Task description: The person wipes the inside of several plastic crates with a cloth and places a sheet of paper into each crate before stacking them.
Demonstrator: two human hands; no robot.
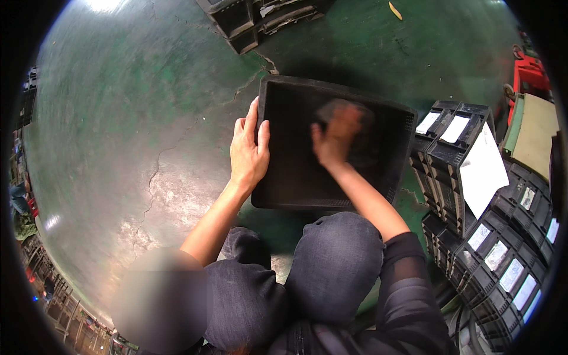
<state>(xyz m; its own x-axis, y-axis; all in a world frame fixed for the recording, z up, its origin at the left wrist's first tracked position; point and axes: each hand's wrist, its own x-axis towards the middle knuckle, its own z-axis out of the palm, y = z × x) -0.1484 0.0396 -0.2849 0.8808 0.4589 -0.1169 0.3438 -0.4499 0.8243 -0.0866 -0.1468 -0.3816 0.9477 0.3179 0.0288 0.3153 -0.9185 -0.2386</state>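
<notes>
A shallow black plastic crate [284, 171] is in front of my knees, its open side facing me. My left hand [249, 151] grips its left wall, with the thumb at the rim and the fingers along the outside. Inside the crate is my right hand [338, 133], smeared by motion, its thumb apart from the other fingers. A greyish blurred patch shows around the right fingers; whether it is a cloth or something else I cannot make out.
Stacked black crates [455, 136] with white labels and a loose white sheet [482, 171] stand close on my right. More black crates [236, 23] sit at the far side. Behind the right stacks is a red object [529, 77]. The green floor [118, 130] is cracked.
</notes>
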